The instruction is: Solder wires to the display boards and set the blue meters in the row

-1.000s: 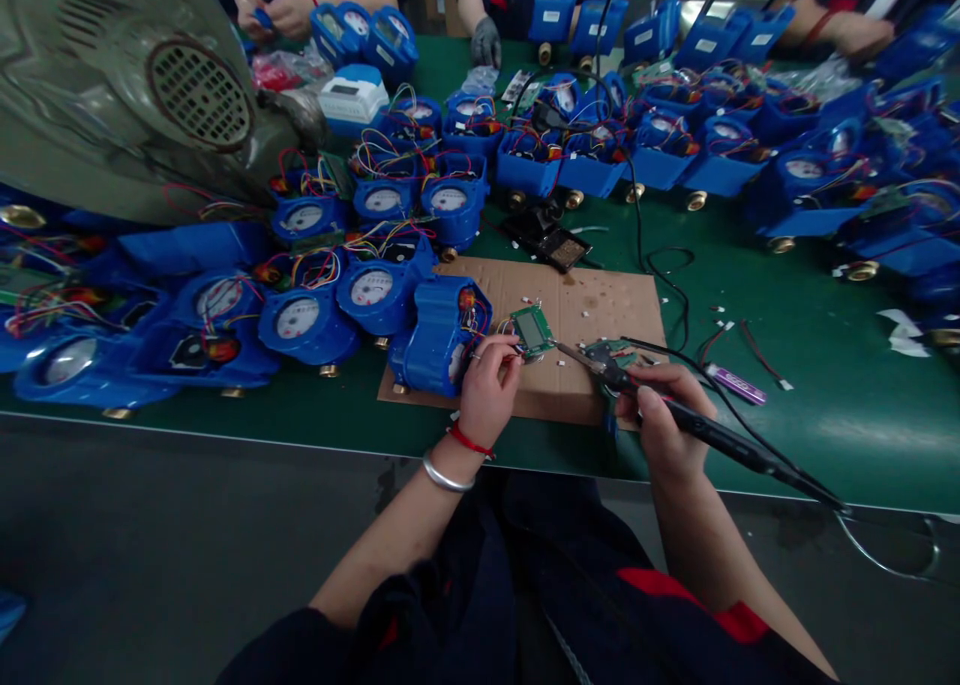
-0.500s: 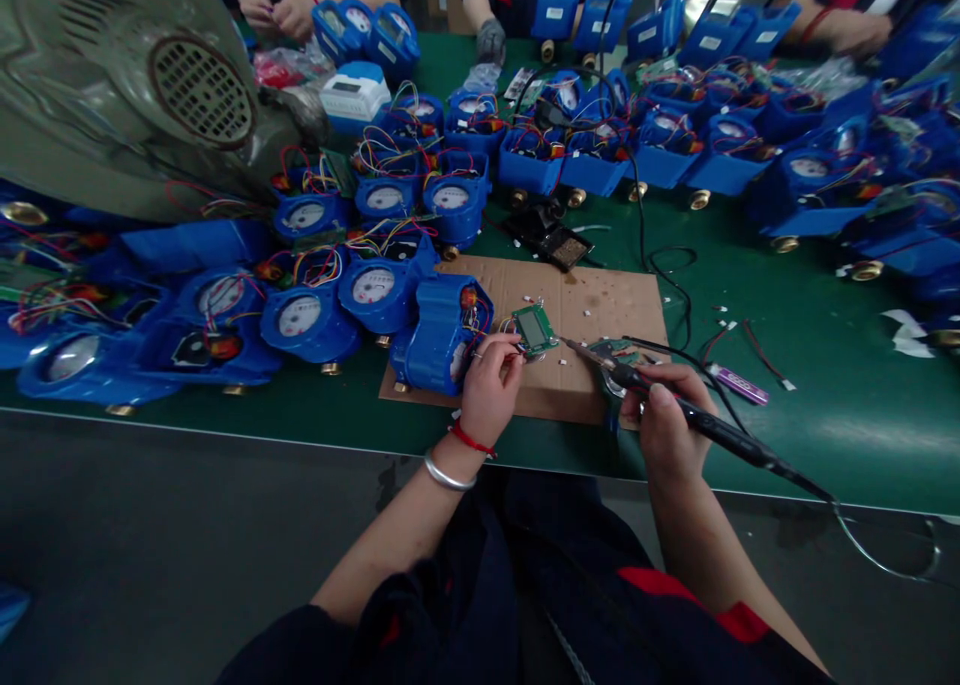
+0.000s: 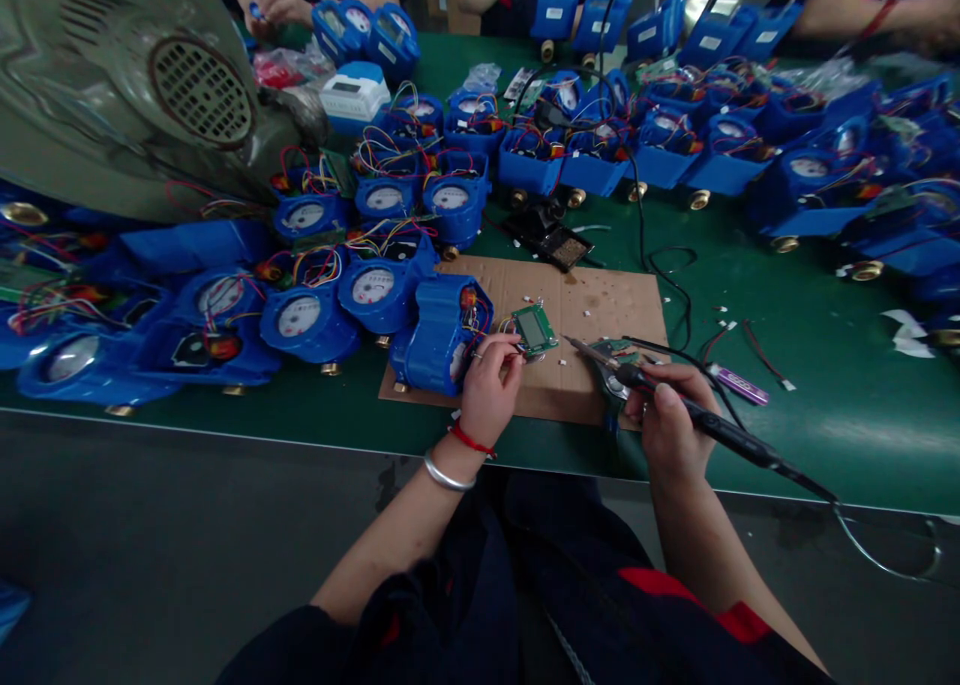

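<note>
My left hand (image 3: 491, 385) is closed in a pinch at the lower left edge of a green circuit board with a small display (image 3: 533, 329); thin wires seem to be between the fingertips, though these are partly hidden. Beside that hand, a blue water meter (image 3: 437, 337) lies tipped on its side, its wires running towards the board. In my right hand (image 3: 675, 420) is a black-handled soldering iron (image 3: 712, 427). Its tip points left, a little to the right of the board and apart from it. Under the iron lie another circuit board (image 3: 611, 347) and pliers-like cutters (image 3: 615, 385), partly covered.
A cardboard sheet (image 3: 487, 271) covers part of the green table (image 3: 840, 365). Behind it sits a soldering iron stand (image 3: 559, 245). Several open blue meters (image 3: 300, 315) crowd the left and back. A purple cell (image 3: 741, 385) lies right. A large greenish machine (image 3: 202, 90) stands left. Co-workers sit opposite.
The soldering iron and my right hand have shifted slightly right, away from the board. My left hand stays put. Across the table, a co-worker's gloved hand has lifted; another co-worker's arm has moved right.
</note>
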The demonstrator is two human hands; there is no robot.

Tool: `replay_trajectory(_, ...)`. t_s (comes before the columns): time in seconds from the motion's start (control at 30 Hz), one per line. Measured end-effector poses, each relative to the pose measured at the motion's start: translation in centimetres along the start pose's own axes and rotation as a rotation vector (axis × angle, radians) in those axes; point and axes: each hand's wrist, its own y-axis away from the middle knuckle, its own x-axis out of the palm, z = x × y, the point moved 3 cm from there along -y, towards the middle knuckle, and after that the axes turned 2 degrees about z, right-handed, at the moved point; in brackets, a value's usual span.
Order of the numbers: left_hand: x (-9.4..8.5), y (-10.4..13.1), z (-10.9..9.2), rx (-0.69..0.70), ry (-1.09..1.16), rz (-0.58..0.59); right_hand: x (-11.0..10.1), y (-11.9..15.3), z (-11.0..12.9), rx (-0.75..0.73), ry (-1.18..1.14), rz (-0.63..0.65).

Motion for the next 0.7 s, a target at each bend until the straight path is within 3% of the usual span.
replay_trajectory(0.7,-0.21,0.23,-0.05,-0.006,0.113,-0.022,-0.01,0.10,-0.23,0.003,-0.006,-0.002)
